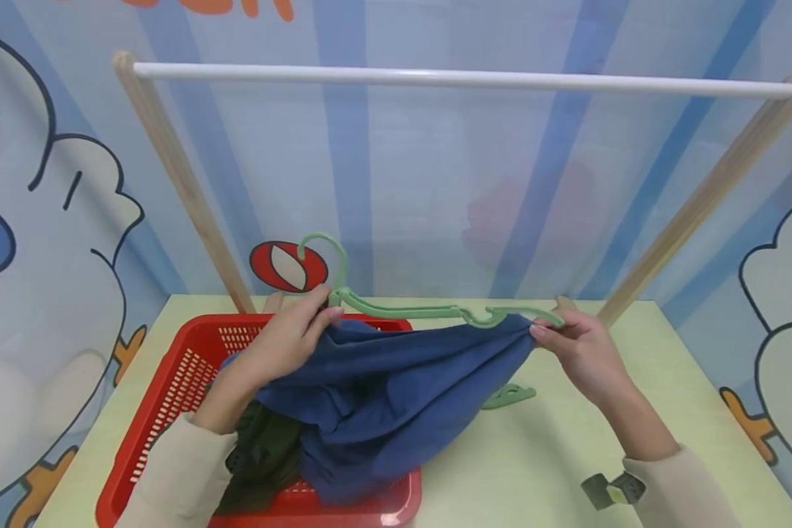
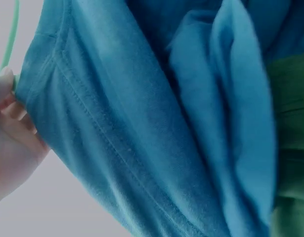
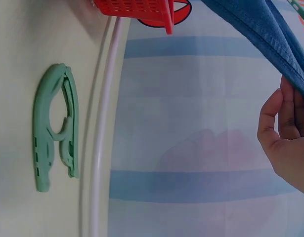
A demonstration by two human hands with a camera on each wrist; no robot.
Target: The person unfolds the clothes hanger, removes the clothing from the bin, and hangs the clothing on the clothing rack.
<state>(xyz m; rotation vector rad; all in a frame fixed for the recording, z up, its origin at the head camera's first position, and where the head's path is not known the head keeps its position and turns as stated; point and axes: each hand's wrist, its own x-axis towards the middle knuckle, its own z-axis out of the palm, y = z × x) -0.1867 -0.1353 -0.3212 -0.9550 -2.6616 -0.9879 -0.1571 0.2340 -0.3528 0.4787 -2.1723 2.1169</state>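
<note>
A green folding hanger (image 1: 402, 312) is held up over the basket, its hook pointing up at the left. My left hand (image 1: 287, 337) pinches it near the base of the hook, together with the blue garment (image 1: 396, 389). The stitched seams of that cloth fill much of the left wrist view. At the hanger's right end, my right hand (image 1: 584, 352) pinches the garment's edge between thumb and fingers, beside the arm's tip. Stretched between both hands, the garment hangs in folds down into the basket. Its lower part lies over dark green cloth (image 1: 273, 455).
The red plastic basket (image 1: 405, 499) stands on the left of the pale table. A second green hanger (image 3: 43, 123), folded up, lies on the table to the right of it. Behind rises a rack with a white rod (image 1: 462, 78) and wooden posts (image 1: 699, 198), before a printed backdrop.
</note>
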